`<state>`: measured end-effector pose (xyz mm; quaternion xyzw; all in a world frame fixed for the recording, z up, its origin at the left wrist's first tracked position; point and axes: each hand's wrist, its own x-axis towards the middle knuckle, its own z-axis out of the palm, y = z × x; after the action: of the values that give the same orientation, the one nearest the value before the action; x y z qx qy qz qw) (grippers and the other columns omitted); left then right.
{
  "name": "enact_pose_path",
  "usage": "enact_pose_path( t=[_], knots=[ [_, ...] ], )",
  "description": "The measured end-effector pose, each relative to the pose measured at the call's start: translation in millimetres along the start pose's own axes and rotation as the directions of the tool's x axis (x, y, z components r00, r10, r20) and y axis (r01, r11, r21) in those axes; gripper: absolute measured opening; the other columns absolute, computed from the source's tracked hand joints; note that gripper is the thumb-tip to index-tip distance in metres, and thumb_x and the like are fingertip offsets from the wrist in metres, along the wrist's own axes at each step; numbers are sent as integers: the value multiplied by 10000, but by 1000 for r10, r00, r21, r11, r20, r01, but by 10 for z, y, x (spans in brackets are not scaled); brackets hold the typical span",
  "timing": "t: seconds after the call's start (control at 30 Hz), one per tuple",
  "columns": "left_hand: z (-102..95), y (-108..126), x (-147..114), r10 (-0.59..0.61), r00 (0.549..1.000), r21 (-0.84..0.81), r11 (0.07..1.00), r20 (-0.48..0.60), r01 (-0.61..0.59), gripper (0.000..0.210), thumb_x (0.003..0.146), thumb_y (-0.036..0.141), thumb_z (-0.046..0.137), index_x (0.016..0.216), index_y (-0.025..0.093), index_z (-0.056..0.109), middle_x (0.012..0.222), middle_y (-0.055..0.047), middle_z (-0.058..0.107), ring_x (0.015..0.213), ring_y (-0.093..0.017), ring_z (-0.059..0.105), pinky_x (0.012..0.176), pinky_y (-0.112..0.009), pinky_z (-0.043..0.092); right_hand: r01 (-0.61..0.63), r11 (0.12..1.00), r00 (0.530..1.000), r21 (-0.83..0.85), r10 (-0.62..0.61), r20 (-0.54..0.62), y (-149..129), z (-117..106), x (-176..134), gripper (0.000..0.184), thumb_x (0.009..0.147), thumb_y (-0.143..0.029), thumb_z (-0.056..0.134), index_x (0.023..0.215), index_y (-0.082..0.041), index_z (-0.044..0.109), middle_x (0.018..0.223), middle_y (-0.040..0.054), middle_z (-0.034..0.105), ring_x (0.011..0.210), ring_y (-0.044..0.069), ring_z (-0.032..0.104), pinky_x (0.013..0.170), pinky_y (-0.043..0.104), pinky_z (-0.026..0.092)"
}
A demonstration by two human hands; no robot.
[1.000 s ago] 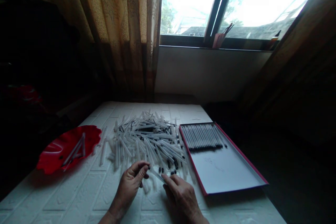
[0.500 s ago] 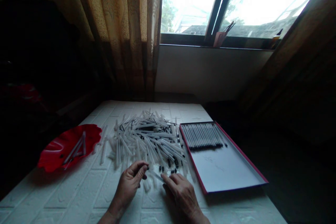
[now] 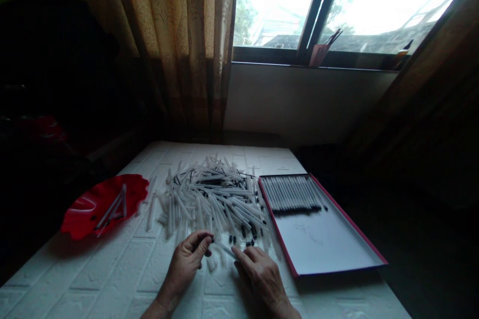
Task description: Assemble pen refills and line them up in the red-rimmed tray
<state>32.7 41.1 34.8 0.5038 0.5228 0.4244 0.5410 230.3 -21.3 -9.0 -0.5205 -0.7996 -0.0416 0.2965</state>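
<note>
Between thumb and forefinger, my left hand (image 3: 188,258) pinches a small black pen plug (image 3: 212,239). My right hand (image 3: 260,273) is closed on a clear pen barrel (image 3: 226,249), whose free end points up and left, close to the plug. Whether the two touch is too small to tell. Just beyond my hands lies a loose pile of clear pen barrels (image 3: 209,192), with dark thin refills among them. Several black caps (image 3: 254,232) lie on the near right side of the pile.
On the right, a shallow red-edged box lid (image 3: 299,246) holds a row of pens (image 3: 295,194) with black ends. A red wavy-rimmed dish (image 3: 80,207) with a few tubes stands on the left. Beneath everything is a white brick-patterned table (image 3: 112,269); curtains (image 3: 179,50) and a window lie behind.
The whole view has shifted slightly, so things appear a little further right. Both hands keep nearly the same pose, holding the plug and the barrel.
</note>
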Motion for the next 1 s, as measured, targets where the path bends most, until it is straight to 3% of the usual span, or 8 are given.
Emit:
enact_pose_path(
  t=[0.17,0.33,0.47,0.73,1.0],
  knots=[
    [-8,7,3,-11,1000,-2,1000,-17,11,544,537,678,726,773,187,727,522,22,602,419,-106,492,357,-179,319,23,1000,998,3,-23,-63,25,19,2,346,1026,-307,301,1188,-169,574,770,61,665,672,194,627,606,270,484],
    [-37,-25,-11,-39,999,-3,999,-21,39,604,501,710,727,781,175,732,487,31,600,350,-65,381,351,-182,308,-27,998,992,53,33,-123,38,33,-1,309,1023,-329,316,1006,-195,594,774,59,670,687,191,646,628,264,510],
    [-52,-64,-18,-51,998,-1,999,-27,51,618,495,715,725,784,169,733,477,32,595,343,-60,365,350,-180,296,-24,999,990,49,30,-137,47,43,-8,295,1019,-313,327,1010,-205,601,810,67,675,704,184,660,619,245,522],
    [-33,-60,-45,-67,997,5,998,-47,68,571,483,680,735,761,181,731,477,32,599,335,-68,365,343,-187,284,-12,997,980,80,28,-199,48,68,-9,304,1017,-259,310,1043,-193,605,781,64,674,639,161,670,562,205,519],
    [-23,-51,-89,-71,996,-10,997,-57,71,500,486,630,753,725,192,723,488,27,596,426,-122,515,341,-179,275,-13,989,968,147,50,-248,18,37,3,191,993,-261,393,1100,-183,531,811,65,688,682,171,694,600,219,546]
  ],
)
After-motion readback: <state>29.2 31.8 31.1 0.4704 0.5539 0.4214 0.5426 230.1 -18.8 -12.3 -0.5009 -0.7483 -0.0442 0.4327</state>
